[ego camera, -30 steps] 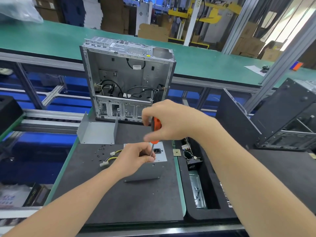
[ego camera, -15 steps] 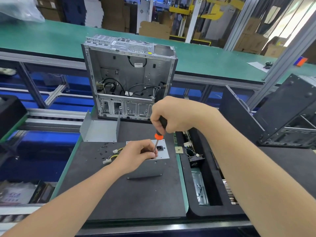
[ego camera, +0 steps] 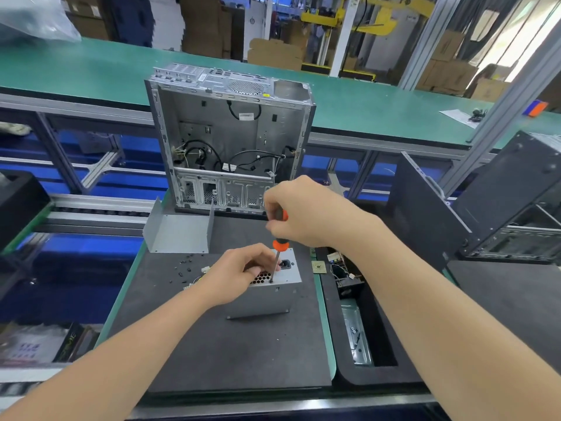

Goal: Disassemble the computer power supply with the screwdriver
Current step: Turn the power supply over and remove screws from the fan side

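The grey power supply (ego camera: 267,294) stands on the black mat (ego camera: 230,354), its socket face turned up. My left hand (ego camera: 239,273) grips its top left side, fingers curled over the honeycomb vent. My right hand (ego camera: 300,212) grips the orange and black handle of the screwdriver (ego camera: 279,244) from above. The shaft runs down, and the tip sits at a screw on the top face beside the vent. Yellow and black wires (ego camera: 197,276) stick out to the left of the supply, mostly hidden by my left wrist.
An open computer case (ego camera: 230,138) stands upright behind the mat. A bent grey metal cover (ego camera: 177,232) lies left of it, with several loose screws (ego camera: 182,267) nearby. A black tray (ego camera: 364,329) with parts sits to the right, dark case panels (ego camera: 485,208) beyond.
The screwdriver tip has shifted left and lower on the supply's top face, and my left fingers have drawn back, uncovering the vent. My right hand stays on the handle.
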A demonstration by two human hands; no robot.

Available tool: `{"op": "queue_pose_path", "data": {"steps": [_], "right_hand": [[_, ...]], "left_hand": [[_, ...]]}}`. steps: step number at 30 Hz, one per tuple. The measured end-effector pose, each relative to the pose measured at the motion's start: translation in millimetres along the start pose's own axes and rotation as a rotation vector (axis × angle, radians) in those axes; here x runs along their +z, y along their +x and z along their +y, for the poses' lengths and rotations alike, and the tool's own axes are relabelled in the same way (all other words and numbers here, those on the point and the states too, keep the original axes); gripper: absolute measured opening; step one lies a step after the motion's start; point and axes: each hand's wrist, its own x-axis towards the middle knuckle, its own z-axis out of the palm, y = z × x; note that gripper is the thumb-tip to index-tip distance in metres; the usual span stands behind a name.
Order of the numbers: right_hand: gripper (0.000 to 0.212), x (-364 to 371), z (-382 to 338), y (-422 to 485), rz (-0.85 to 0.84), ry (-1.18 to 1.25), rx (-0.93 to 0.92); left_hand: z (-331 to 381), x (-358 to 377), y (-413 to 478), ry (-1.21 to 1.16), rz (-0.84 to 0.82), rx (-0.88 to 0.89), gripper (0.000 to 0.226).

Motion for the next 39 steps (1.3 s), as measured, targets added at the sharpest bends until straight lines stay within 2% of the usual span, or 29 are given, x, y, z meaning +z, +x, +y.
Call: {"op": "queue_pose_path", "data": {"steps": [1,4,12,17,23,27,31,36,39], "right_hand": [[0.004,-3,-1,-2,-0.024,0.031,-0.052],[0.016,-5,-1,-5,-0.053,0.068,-0.104],[0.015,-14,3,-9,0.009,0.102,-0.047],[0.016,-19,5,-10,0.025,0.095,-0.032],[0.015,-18,5,-10,0.019,0.089,-0.024],[0.015,-19,5,-10,0.016,0.086,-0.02],[0.014,-20,7,-9,0.014,0.084,-0.026],[0.013,-20,8,-9,0.016,0.089,-0.026],[0.014,-20,7,-9,0.013,0.091,-0.026]], "left_hand": [[0,-1,0,0.006,0.001,0.003,0.056],[2,0,-1,0.023,-0.021,0.019,0.055],[6,1,-1,0.032,-0.017,0.036,0.026],[4,4,0,0.051,0.034,0.044,0.02],[-2,11,2,0.231,0.042,0.073,0.02],[-7,20,9,0.368,-0.007,0.026,0.028],[-8,28,17,0.596,-0.075,0.052,0.018],[-8,33,21,0.587,-0.027,0.022,0.013],[-6,32,21,0.622,-0.064,0.029,0.013]]}}
